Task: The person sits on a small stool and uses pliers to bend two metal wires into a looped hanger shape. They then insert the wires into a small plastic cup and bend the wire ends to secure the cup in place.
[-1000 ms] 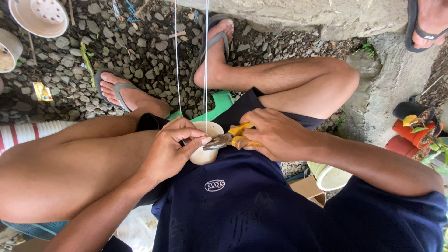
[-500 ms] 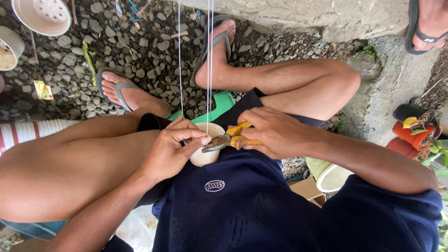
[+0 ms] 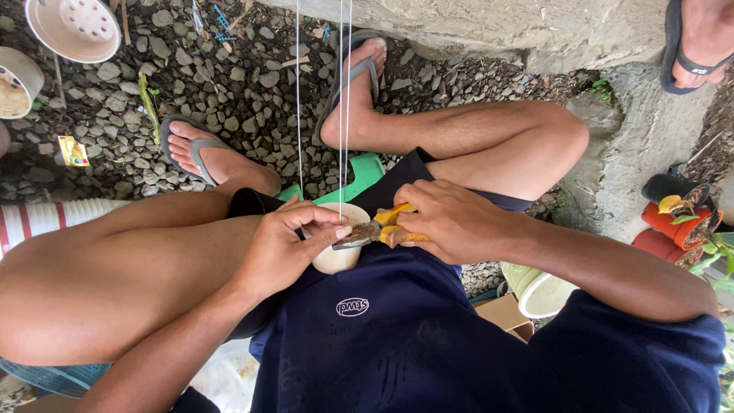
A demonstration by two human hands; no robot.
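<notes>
Left hand (image 3: 279,248) grips small white pot (image 3: 336,256); right hand (image 3: 451,222) closed on yellow-handled pliers (image 3: 375,232).
Pliers could slip off the rim, crack the pot, or nick those fingers beside the thin wires (image 3: 342,107).

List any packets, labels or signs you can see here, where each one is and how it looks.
Small packet: on the gravel at left, rectangular, yellow with colourful print.
Shirt logo: on the dark blue shirt, small white oval outline.
Cardboard box: lower right, beside a cream pot, plain brown.

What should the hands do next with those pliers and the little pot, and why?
Probably squeeze the pliers at the rim of the small pot: the right hand grips the yellow handles, the tips meet the rim where thin wires rise, and the left hand steadies the pot.
</notes>
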